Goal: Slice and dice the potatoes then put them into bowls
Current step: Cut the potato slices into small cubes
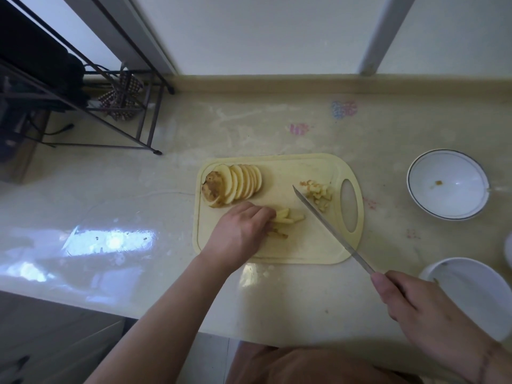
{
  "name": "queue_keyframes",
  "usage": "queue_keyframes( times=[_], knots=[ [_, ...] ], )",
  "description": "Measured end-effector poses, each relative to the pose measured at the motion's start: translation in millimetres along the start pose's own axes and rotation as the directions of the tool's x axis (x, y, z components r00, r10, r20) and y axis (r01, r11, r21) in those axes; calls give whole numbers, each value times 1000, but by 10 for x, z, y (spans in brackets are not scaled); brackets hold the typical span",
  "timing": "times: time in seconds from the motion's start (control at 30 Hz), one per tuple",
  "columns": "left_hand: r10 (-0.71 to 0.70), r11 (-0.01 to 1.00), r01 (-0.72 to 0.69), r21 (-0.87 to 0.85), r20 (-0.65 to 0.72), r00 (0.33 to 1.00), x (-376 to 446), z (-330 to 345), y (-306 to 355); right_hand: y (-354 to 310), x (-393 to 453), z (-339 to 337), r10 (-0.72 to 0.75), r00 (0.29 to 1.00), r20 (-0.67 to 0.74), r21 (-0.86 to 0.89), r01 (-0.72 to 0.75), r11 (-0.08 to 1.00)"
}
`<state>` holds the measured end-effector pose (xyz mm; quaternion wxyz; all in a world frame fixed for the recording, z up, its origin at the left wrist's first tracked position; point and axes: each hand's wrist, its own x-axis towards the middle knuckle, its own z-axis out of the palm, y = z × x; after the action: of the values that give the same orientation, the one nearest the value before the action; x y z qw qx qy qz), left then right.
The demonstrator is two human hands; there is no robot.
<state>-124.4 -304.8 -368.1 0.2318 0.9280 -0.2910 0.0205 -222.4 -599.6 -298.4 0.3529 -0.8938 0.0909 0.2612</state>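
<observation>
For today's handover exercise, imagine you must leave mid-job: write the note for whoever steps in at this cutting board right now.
Left hand: fingers curled on the potato sticks, holding them on the cutting board.
Right hand: grips the knife; the blade angles across the board, its tip near the diced pile.
Done: one potato sliced, slices fanned at the board's far left; some slices cut into sticks; a small pile diced.
Left: dice the sticks, cut the remaining slices, then move everything into the bowls. The far bowl holds only a scrap; the near bowl looks empty.
</observation>
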Motion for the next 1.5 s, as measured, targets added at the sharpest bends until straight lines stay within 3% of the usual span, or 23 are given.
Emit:
queue_keyframes(
  times=[0.27, 0.37, 0.47, 0.77, 1.07, 1.5],
  knots=[
    [38, 999, -39, 23, 74, 997, 92, -37, -53, -16, 2, -22, -2, 1000, 12, -3, 2, 1000],
    [-44, 997, 51, -64, 98, 994, 79, -49, -54, -24, 8, -27, 5, 1000, 14, -2, -5, 1000],
    [-142, 983, 150, -107, 76, 987, 62, -33, -43, -22, 15, -27, 3, 1000, 13, 7, -3, 1000],
    [-186, 976, 186, 109, -6, 982, 63, 57, 43, -20, 27, -40, 6, 1000, 18, 5, -7, 1000],
    [-229, 969, 237, 74, -95, 969, 74, 58, 88, -9, 45, -47, 7, 1000, 24, -6, -7, 1000],
    [-149, 987, 150, 52, -21, 989, 114, 81, 16, 11, 81, -22, -8, 1000, 14, -15, 8, 1000]
  ],
)
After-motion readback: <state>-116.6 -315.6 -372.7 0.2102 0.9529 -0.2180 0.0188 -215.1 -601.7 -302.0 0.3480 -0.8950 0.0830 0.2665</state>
